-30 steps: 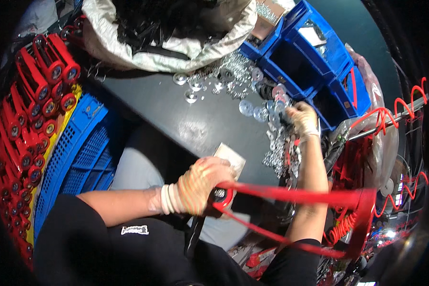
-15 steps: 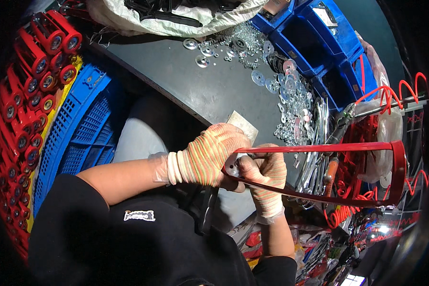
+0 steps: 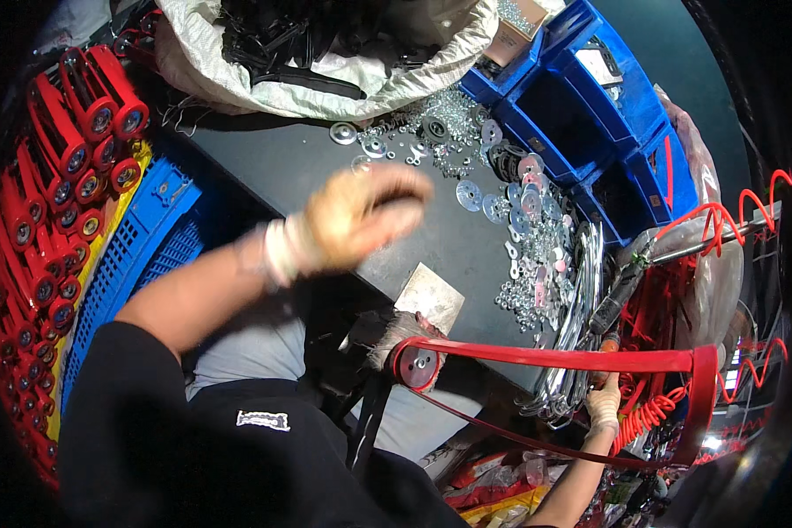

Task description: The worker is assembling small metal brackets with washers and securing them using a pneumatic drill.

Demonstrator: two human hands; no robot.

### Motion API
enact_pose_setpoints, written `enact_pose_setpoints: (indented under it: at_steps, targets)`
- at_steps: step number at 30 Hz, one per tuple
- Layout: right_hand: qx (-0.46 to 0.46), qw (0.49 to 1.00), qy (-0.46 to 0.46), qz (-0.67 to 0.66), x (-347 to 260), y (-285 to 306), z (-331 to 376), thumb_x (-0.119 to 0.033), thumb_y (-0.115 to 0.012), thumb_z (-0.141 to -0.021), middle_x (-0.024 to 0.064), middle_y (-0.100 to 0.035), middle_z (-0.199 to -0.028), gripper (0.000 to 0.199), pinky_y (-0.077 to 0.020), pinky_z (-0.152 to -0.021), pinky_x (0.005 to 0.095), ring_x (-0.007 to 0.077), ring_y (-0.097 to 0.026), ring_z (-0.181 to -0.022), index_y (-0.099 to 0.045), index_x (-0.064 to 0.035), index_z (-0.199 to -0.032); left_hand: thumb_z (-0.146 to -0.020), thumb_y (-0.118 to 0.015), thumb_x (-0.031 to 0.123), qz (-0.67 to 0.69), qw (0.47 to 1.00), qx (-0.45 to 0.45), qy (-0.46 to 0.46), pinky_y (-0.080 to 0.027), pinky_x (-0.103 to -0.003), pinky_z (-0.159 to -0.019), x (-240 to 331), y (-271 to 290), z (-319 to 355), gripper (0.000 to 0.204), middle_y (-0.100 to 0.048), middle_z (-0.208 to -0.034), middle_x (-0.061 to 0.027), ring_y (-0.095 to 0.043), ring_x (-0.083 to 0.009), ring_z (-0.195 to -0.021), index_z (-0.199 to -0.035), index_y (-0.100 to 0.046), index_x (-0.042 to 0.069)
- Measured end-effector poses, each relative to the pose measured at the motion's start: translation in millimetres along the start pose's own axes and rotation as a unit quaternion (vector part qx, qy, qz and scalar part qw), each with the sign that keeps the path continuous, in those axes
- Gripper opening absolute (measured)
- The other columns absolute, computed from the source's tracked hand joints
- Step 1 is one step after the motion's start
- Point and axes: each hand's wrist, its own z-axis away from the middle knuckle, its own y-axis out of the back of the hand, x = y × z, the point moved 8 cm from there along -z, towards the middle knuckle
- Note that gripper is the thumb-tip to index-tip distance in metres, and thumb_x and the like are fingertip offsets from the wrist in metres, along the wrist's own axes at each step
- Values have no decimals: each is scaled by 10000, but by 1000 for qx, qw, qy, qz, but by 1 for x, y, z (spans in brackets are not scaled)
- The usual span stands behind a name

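Note:
My left hand, in a striped knit glove, is raised over the table and blurred by motion; whether it holds anything cannot be made out. Far to the right, my gloved right hand is closed round the orange grip of a dark cylindrical power driver. A long red U-shaped metal frame extends between them, unheld by either hand. Its near end, with a round grey disc in it, rests against a cloth-wrapped support. Beside that lies a square metal plate.
Loose washers, nuts and small links cover the table's right side beside metal rods. Blue bins stand behind. A white sack of black parts sits at the back. Red wheeled frames are stacked left, by a blue crate.
Both hands have let go of the red frame's near end. My left hand has risen up and left over the table; my right has moved right and taken hold of the power driver.

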Motion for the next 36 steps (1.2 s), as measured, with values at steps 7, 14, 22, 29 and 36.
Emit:
enact_pose_setpoints:
  at_steps: [7,14,22,29,36]
  targets:
    - [-1,823,246,512,-41,-1,-10,57,-581,-681,48,-611,-1092,616,-448,-927,277,166,-583,-1026,-425,-17,-1272,-787,-641,292,-427,898,-102,-31,-454,-405,-873,-59,-19,-112,305,-636,-1013,-118,-590,-304,-974,-1019,-657,94]
    - [-21,981,136,134,-82,-126,205,-208,-684,-751,16,-549,-621,308,-378,-403,251,113,-472,-427,-600,-75,-1016,-697,-646,88,-423,886,-171,-81,-499,-400,-722,-57,-63,-169,191,-669,-847,-108,-635,-308,-798,-883,-688,92]
    - [-60,989,118,-70,-17,-238,280,-201,-591,-749,25,-563,-780,395,-418,-529,289,139,-486,-567,-549,-33,-1103,-676,-632,49,-504,821,-252,-87,-497,-402,-708,-71,-76,-163,181,-657,-816,-175,-647,-332,-798,-853,-669,54]
    - [-280,945,110,-128,-9,-320,281,-427,-643,-813,109,-599,-872,523,-426,-509,267,150,-511,-586,-535,-13,-1114,-871,-639,142,428,880,-140,151,-503,-242,-716,-22,-71,-59,275,-645,-916,-84,-605,-125,-769,-1102,-584,4]
    - [-314,937,152,-26,-8,-320,276,-510,-676,-757,108,-585,-878,625,-406,-511,233,134,-515,-599,-520,-31,-1126,-834,-692,191,568,790,-156,171,-533,-247,-697,12,-83,-19,291,-588,-915,-72,-594,-135,-777,-1033,-589,4]
